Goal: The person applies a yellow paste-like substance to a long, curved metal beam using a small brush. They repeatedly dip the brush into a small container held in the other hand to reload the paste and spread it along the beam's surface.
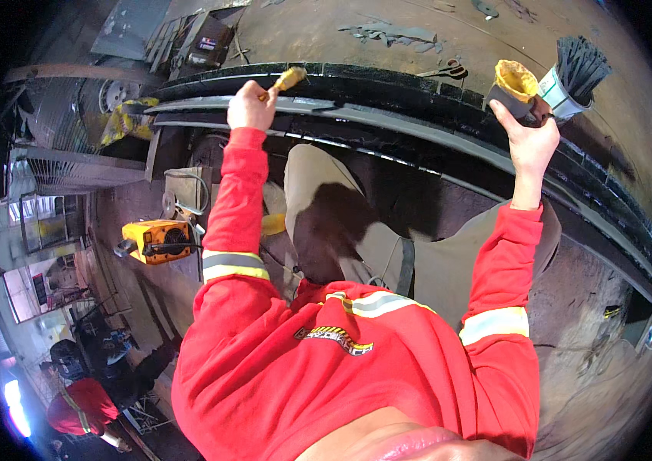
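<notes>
My left hand (pixel 251 107) is closed around a small brush (pixel 290 78), whose bristle end is coated in something yellow. The brush is above a long black band (pixel 372 86) that curves across the far side and looks glossy in parts. In my right hand (pixel 532 140) is a dark cup (pixel 507 102) with a thick yellow coating on its rim and inside. My thumb lies along the cup's near side; the other fingers are partly hidden behind it. Just right of the cup stands a pale bucket (pixel 560 94) packed with black strips (pixel 581 65).
Scissors (pixel 451 71) lie beyond the band, beside torn grey scraps (pixel 389 32). Grey rails (pixel 418 127) run along its near side. At left stand an orange machine (pixel 158 241) and a yellow-stained cloth (pixel 126 121). Another person (pixel 84 406) in red is at lower left.
</notes>
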Demonstrator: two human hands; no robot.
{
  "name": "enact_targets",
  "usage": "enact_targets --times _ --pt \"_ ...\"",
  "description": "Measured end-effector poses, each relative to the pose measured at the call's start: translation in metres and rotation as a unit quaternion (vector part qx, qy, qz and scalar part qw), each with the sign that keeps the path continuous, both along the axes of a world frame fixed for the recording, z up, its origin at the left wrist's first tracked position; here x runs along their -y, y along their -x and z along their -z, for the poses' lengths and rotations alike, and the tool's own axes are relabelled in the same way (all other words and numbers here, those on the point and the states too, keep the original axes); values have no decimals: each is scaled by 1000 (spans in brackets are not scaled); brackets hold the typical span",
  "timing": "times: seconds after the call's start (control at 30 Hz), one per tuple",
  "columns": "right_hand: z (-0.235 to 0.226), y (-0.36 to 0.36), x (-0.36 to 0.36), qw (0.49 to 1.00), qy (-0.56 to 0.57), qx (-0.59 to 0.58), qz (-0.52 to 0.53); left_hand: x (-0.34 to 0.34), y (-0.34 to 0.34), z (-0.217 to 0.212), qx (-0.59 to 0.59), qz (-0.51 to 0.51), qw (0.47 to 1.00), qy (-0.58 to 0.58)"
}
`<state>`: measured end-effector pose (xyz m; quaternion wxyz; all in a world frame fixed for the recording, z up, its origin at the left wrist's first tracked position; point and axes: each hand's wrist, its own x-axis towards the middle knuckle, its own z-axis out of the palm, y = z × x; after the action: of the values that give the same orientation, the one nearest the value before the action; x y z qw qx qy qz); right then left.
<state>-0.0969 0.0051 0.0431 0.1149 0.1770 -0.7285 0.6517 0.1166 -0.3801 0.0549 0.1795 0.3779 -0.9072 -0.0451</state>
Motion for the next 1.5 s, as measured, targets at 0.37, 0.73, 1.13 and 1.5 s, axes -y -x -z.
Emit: enact_targets --times 0.37,0.73,1.13,1.5 --pt "-8 -6 0 996 -85 24 11 -37 29 -33 -39 204 977 -47" --pt "4 4 -9 996 -53 3 73 -125 73 60 -259 310 856 -324" --pt "2 7 -10 990 -89 14 107 -119 79 -7 13 251 952 -173" --pt "6 8 -19 985 -120 4 125 -178 69 -21 77 300 948 -67"
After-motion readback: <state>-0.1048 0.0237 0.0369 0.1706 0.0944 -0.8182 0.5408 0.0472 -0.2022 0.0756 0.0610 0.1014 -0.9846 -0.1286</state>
